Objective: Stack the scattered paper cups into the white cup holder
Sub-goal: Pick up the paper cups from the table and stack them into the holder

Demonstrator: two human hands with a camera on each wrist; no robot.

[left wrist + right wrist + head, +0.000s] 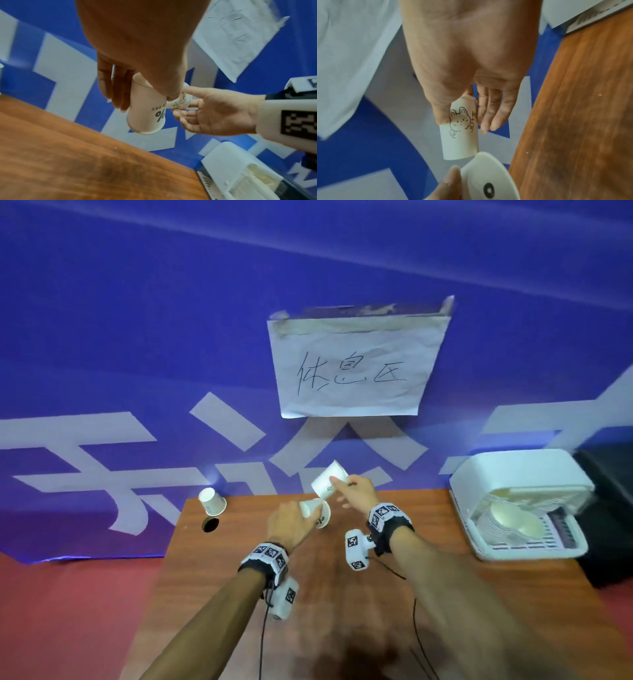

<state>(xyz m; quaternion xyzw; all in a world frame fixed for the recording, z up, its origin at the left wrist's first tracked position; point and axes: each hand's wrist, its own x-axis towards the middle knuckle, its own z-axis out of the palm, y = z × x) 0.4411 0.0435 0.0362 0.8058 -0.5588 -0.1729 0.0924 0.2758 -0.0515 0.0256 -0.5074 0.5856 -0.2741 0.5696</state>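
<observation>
My left hand (pixel 291 523) grips a white paper cup (pixel 317 513) printed with "%" (pixel 145 112), held above the wooden table (pixel 428 542). My right hand (pixel 356 491) pinches a second cup (pixel 329 479) with a rabbit drawing (pixel 460 129), thumb on one side and fingers on the other. That cup's bottom points toward the open mouth of the left cup (pixel 489 180), a short gap apart. A third cup (pixel 212 501) stands upside down at the table's far left corner. The white cup holder (pixel 520 505) sits at the right, holding stacked cups.
A blue banner with white shapes and a taped paper sign (pixel 356 364) hangs behind the table. A dark round hole (pixel 210 524) is in the tabletop near the third cup. A black object (pixel 609 508) lies right of the holder. Red floor (pixel 68 611) lies to the left.
</observation>
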